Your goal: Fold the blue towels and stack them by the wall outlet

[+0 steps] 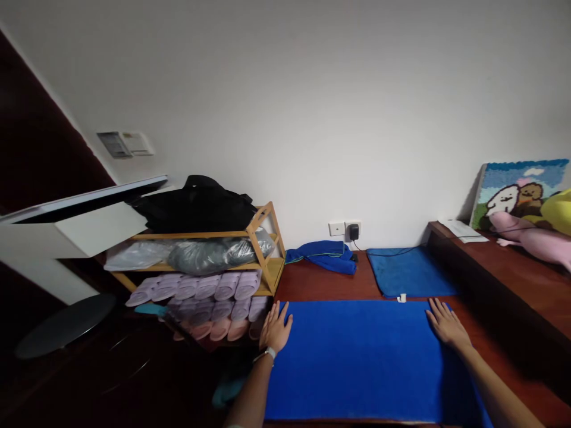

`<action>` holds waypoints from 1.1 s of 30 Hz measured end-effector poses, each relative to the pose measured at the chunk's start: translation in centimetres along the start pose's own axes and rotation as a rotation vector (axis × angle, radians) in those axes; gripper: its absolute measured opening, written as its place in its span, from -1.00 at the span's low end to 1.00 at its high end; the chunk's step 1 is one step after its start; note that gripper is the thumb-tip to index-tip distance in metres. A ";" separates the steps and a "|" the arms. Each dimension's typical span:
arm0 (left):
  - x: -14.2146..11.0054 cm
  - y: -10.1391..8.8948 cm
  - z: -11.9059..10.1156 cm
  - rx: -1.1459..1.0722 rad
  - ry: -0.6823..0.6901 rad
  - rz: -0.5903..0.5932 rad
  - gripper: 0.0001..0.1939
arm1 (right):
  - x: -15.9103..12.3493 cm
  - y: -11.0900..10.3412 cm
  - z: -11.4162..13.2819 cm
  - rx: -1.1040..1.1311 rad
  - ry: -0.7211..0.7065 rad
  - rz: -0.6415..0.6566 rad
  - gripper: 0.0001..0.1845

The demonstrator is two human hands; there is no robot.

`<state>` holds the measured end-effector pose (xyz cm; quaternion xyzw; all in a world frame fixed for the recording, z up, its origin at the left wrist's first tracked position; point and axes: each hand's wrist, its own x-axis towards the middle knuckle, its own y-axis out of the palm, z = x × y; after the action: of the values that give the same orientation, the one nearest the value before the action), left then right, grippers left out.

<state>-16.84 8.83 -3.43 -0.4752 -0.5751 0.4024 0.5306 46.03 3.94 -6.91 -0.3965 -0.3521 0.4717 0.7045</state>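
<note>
A bright blue towel (357, 356) lies spread flat over the dark red wooden surface in front of me. My left hand (275, 329) rests palm down on its far left corner, fingers stretched out and a pale band round the wrist. At the far right corner, my right hand (446, 324) also lies flat with fingers spread. Neither hand grips anything. Just beyond the towel, a second, darker blue towel (410, 273) lies flat, a small white tag at its near edge. A crumpled blue cloth (323, 255) with a greenish edge sits against the wall.
On my left stands a wooden rack (263, 249) with a black bag (200, 205), plastic-wrapped bundles and several lilac slippers (225, 287). A charger (353, 232) is plugged in at the wall, its cord trailing right. A raised ledge (526, 273) holds a pink plush toy (533, 236) and a picture (513, 190).
</note>
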 end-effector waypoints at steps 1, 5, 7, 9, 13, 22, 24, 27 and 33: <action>0.0 0.0 0.0 0.001 0.002 0.001 -0.43 | -0.2 -0.3 0.1 -0.003 0.032 -0.019 -0.18; -0.1 -0.1 -0.1 -0.006 0.007 -0.001 -0.42 | -1.5 -0.2 4.3 -0.015 0.016 -0.128 -0.16; -0.2 -0.1 -0.1 -0.016 0.004 0.002 -0.42 | -2.9 1.2 9.4 0.004 -0.138 -0.123 -0.15; -0.2 -0.2 -0.1 -0.027 0.001 0.010 -0.42 | -4.7 3.5 16.0 0.026 -0.300 -0.080 -0.20; -0.1 -0.1 0.0 -0.032 0.003 0.008 -0.42 | -7.8 7.8 27.5 0.104 -0.589 0.140 -0.28; 0.2 0.3 0.2 0.020 0.002 0.038 -0.39 | -4.7 4.7 14.3 -0.109 -0.314 0.179 -0.21; 0.3 0.4 0.2 0.016 0.008 0.030 -0.39 | -3.5 2.7 7.3 -0.176 -0.189 0.149 -0.20; 0.3 0.6 0.2 0.018 0.009 0.015 -0.40 | -1.8 0.4 -0.7 -0.245 -0.039 0.153 -0.17; 0.7 0.4 0.5 0.000 0.002 0.120 -0.38 | -0.8 -1.3 -3.2 -0.233 0.006 0.171 -0.17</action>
<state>-17.30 9.62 -3.71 -0.5092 -0.5451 0.4329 0.5061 49.04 2.18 -7.26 -0.5057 -0.3673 0.4848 0.6118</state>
